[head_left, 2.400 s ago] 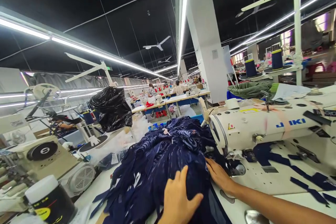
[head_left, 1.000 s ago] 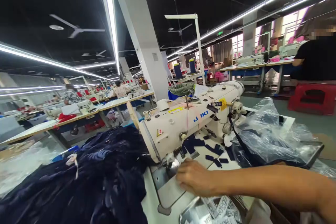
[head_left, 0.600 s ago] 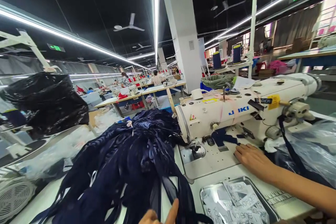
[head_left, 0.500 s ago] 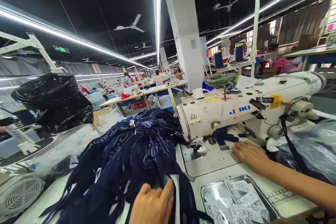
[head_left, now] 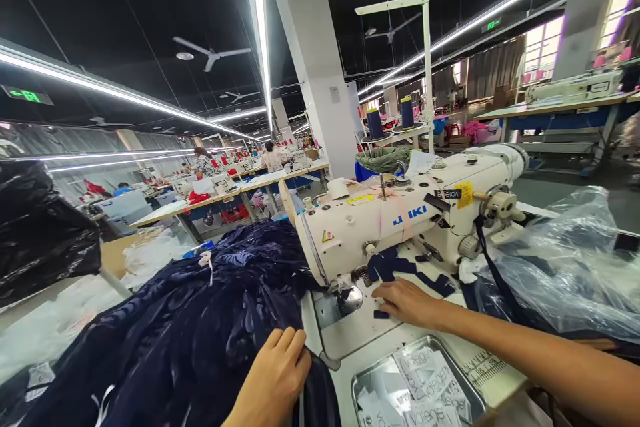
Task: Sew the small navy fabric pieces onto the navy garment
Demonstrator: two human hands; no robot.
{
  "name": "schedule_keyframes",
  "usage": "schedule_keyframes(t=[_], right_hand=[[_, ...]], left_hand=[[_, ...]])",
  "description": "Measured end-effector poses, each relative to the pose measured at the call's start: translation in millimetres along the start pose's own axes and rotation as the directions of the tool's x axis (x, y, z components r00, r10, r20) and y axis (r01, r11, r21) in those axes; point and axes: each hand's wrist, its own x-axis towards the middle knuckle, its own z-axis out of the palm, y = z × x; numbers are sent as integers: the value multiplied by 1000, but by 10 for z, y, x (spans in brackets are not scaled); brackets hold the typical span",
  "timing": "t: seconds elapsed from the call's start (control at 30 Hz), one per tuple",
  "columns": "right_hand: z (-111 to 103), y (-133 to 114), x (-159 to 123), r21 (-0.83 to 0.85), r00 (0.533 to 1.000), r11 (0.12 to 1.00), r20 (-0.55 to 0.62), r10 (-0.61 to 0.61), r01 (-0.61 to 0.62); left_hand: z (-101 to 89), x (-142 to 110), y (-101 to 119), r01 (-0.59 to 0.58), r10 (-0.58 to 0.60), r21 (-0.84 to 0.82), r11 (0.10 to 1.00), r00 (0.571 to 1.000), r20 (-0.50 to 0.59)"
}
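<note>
My left hand [head_left: 280, 370] is closed at the right edge of a big heap of navy garments [head_left: 190, 320], its curled fingers on the dark cloth. On the bed of a white sewing machine [head_left: 375, 223], my right hand [head_left: 407, 302] is bent down with fingers together, and a small navy fabric piece [head_left: 381, 314] sticks out at its fingertips. The thumb is hidden. More navy cut pieces [head_left: 440, 284] lie behind that hand. The needle area [head_left: 350, 300] is just left of it. A metal tray [head_left: 356, 383] of printed white labels [head_left: 425, 383] sits in front.
Clear plastic with dark cloth [head_left: 565, 267] covers the table's right side. At left are a black plastic bag [head_left: 45, 233] and crumpled clear plastic [head_left: 65, 310]. Navy thread cones [head_left: 406, 113] stand behind the machine. Several people sit at machines farther back.
My view has turned right. My right hand has come left across the machine bed toward the needle, bringing a navy piece. My left hand has gone from pointing to curled fingers on the cloth.
</note>
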Motion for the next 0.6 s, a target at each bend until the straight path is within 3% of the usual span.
schedule_keyframes(t=[0.1,0.17,0.23,0.3,0.37,0.4,0.47,0.5,0.6], right_hand=[[-2,13,15,-27,998,1000,-70,-6,4],[17,-4,-4,-36,995,999,-94,-38,35],[60,-21,-29,-52,991,996,-102,-82,77],[117,-17,-47,-63,989,993,-101,-111,105],[170,8,-51,-59,986,991,-110,-123,117],[190,25,-48,-54,985,991,-115,-131,126],[207,52,-39,-72,978,984,-119,-169,161],[206,58,-34,-101,974,977,-113,-197,186],[172,31,-27,-251,958,933,-61,-280,257]], left_hand=[[62,-55,83,-6,-22,-157,988,984,-176],[112,-63,157,-71,-10,-278,958,960,-281],[125,-28,215,-82,0,-436,896,983,-184],[96,61,248,54,2,-604,795,996,92],[71,200,268,279,-88,-667,691,948,306],[80,279,280,378,-167,-656,653,917,363],[167,432,314,496,-315,-609,619,867,386],[244,496,334,500,-352,-589,635,866,355],[539,606,386,342,-318,-487,804,939,134]])
